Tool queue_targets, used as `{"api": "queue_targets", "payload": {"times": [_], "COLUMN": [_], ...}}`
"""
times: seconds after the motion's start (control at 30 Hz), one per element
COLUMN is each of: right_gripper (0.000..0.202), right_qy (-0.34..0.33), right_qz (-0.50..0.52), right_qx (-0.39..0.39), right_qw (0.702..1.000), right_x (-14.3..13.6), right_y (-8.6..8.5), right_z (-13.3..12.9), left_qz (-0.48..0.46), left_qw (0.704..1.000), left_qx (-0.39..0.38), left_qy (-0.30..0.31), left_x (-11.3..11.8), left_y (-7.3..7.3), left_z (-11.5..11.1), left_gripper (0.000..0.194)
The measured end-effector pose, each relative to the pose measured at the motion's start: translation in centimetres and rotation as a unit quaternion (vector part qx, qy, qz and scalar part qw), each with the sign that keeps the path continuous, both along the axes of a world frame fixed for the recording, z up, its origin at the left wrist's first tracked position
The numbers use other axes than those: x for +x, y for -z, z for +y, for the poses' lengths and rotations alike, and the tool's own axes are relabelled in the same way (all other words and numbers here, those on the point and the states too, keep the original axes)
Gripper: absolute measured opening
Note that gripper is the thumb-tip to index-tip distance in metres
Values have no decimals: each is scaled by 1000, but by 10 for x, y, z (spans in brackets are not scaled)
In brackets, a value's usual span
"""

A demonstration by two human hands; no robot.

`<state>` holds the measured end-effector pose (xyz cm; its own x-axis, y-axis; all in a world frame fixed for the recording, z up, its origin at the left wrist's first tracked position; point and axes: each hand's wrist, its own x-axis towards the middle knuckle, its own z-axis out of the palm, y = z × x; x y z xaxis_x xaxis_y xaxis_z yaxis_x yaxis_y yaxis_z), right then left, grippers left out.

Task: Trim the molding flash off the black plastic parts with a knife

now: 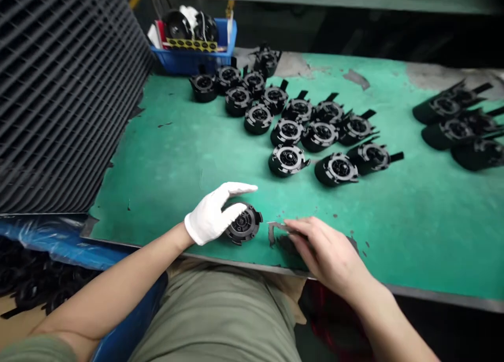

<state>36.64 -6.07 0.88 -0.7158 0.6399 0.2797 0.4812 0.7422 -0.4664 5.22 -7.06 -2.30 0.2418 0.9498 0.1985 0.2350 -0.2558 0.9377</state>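
My left hand [214, 215], in a white glove, holds a round black plastic part [243, 226] near the table's front edge. Its thumb lies over the part's top, while the fingers reach along the far side. The part has a ringed centre and small tabs on its rim. Just to the right, my bare right hand [321, 246] is closed in a pinch, fingertips pointing at the part but apart from it. A thin, light sliver shows at those fingertips, too small to name. Dark worn patches [271, 235] mark the green surface beside them.
Several black cylindrical parts [289, 159] with upright tabs stand in a group beyond my hands; more [444, 107] stand at the far right. A blue bin [185, 62] sits at the back left of the green table [185, 141]. Black ribbed panels [71, 89] border the left side.
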Motion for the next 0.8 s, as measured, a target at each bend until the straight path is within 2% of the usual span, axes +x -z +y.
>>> {"api": "queue_targets", "payload": {"times": [0.07, 0.13, 0.23, 0.3, 0.33, 0.4, 0.47, 0.53, 0.67, 0.8], "right_gripper": [38, 37, 33, 32, 32, 32, 33, 34, 36, 36], "right_qy": [18, 35, 41, 38, 38, 37, 36, 36, 43, 47], "right_qz": [5, 5, -6, -11, -10, -4, 3, 9, 18, 20], "right_qx": [-13, -18, -16, -9, -4, 1, 0, -4, -18, -33], "right_qw": [1000, 999, 999, 999, 999, 999, 999, 999, 999, 998], "right_x": [-1, -2, -2, -3, -4, -7, -10, -14, -17, -16], "right_y": [8, 12, 12, 11, 10, 9, 8, 7, 6, 8], "right_z": [-4, -5, 0, 4, 6, 8, 8, 6, 1, -4], "left_qz": [-16, 4, 112, 182, 211, 256, 273, 251, 189, 153], "left_qw": [998, 996, 990, 978, 971, 958, 954, 963, 973, 972], "left_qx": [2, 4, 0, 10, 18, 21, 4, -30, -120, -171], "left_qy": [-63, -91, -91, -99, -107, -125, -121, -95, -51, -43], "left_x": [-4, -9, -10, -4, 0, 8, 13, 14, 5, 1], "left_y": [-2, -7, -13, -11, -9, -6, -6, -13, -31, -37], "left_z": [1, -5, -26, -39, -44, -45, -37, -23, 2, 9], "left_gripper": [48, 60, 97, 124, 131, 128, 113, 102, 101, 96]}}
